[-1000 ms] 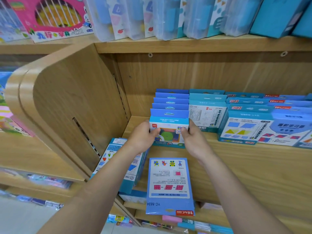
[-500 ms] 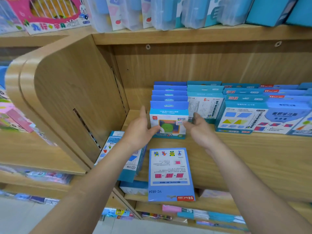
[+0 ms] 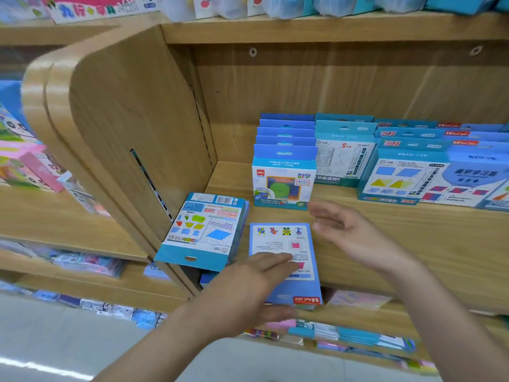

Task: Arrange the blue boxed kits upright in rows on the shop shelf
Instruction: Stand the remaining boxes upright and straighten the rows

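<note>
Left hand [image 3: 242,288]: clamped on the flat kit [image 3: 278,239], fingers laid across its printed top face, thumb tucked under its near edge. Motion blur softens the fingers.

Right hand [image 3: 355,238]: fingers apart and relaxed, holding nothing, hovering above the shelf board [image 3: 399,252] just to the right of the flat kit.

Flat kit: blue box, lying face up on the shelf board in front of the upright row, red label at its near end, that end jutting past the board's front edge.

Upright row [image 3: 285,180]: blue boxed kits standing one behind another against the back of the shelf, hang-tabs stepped upward. The front box shows a green disc picture. The row stands just beyond the flat kit, apart from both hands.

Second flat kit [image 3: 205,230]: blue box lying printed side up, left of the first, resting on another box and overhanging the shelf edge beside the side panel [image 3: 132,119].

Teal row [image 3: 344,158]: upright, touching the right side of the blue row.

Shape-print rows [image 3: 402,177]: upright blue kits further right, running toward the frame edge.

Upper shelf [image 3: 330,28]: wooden board carrying clear-wrapped and blue packs.

Lower shelf stock [image 3: 355,336]: flat packs, mostly blue and pink, too blurred to tell apart.
</note>
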